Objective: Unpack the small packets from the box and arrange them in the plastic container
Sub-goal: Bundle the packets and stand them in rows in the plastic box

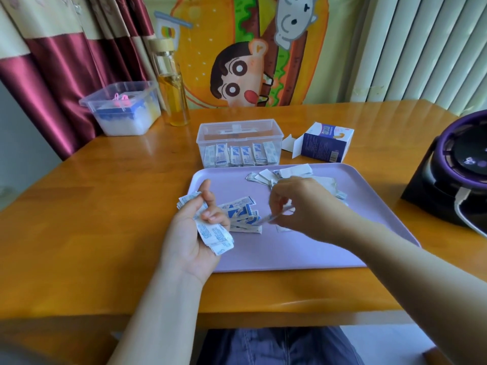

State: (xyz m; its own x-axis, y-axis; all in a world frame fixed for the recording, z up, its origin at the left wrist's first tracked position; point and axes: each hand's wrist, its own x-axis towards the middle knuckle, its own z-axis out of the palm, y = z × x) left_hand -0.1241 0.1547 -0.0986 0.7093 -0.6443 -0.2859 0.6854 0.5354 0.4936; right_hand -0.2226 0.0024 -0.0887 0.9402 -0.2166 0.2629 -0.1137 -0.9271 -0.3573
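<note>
Your left hand point(196, 233): palm up, fingers curled over a crinkled sheaf of packets point(214, 237), white-and-blue paper. Your right hand point(303, 206): fingertips pinched one thin packet point(274, 218), blurred. A loose heap point(243, 216) of flat packets lay between them on the smooth lilac tray point(290, 254). Behind the tray, the clear rectangular plastic container point(239, 133) held an upright row. The opened cardboard box point(326, 143) lay to the container's right. Your right hand partly hid some paper scraps point(290, 173).

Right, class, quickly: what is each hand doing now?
Left hand: holds a stack of packets.
Right hand: pinches one blurred packet.
</note>
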